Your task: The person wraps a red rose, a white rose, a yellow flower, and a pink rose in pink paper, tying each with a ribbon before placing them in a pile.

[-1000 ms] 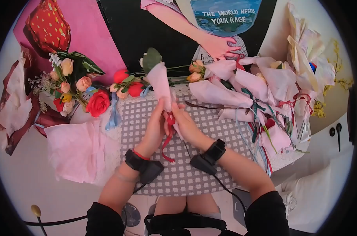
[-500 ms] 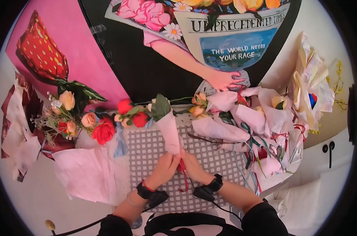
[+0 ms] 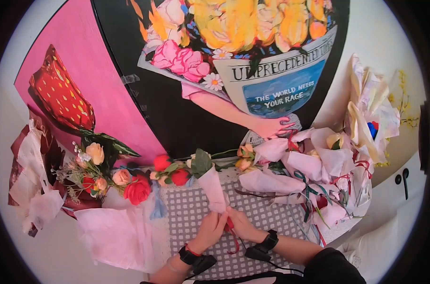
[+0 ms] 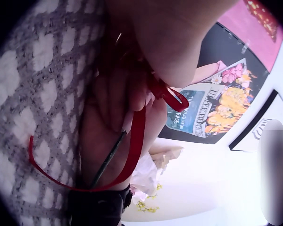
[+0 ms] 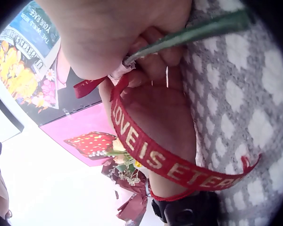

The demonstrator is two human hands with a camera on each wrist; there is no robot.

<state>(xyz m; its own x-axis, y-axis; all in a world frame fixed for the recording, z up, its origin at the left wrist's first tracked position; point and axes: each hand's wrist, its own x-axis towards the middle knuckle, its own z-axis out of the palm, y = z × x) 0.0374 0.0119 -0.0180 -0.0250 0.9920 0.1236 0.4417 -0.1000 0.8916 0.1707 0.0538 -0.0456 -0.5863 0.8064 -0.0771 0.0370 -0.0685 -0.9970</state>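
Both hands meet at the base of a single flower in pale pink wrapping paper (image 3: 211, 189), its green leaf (image 3: 201, 162) pointing away from the person. My left hand (image 3: 210, 231) and right hand (image 3: 245, 226) pinch the red ribbon at the wrapped stem with curled fingers. A small ribbon loop (image 4: 179, 101) stands out beside the fingers in the left wrist view. One long ribbon tail (image 5: 177, 172) hangs down, printed with gold letters reading "LOVE IS ETER…". The bare green stem (image 5: 193, 37) pokes out below the paper. Fingers hide the knot area.
Grey-and-white checked cloth (image 3: 186, 213) covers the table. To the left lie a pink paper sheet (image 3: 113, 236), loose roses (image 3: 137, 189) and a dark red wrapped bouquet (image 3: 51, 156). Several pink-wrapped flowers (image 3: 272, 183) are heaped at right. A painted panel (image 3: 167, 123) stands behind.
The head view has tilted up, so table and hands sit lower in it and more of the painting shows. Both hands stay together at the ribbon around the wrapped flower's base.
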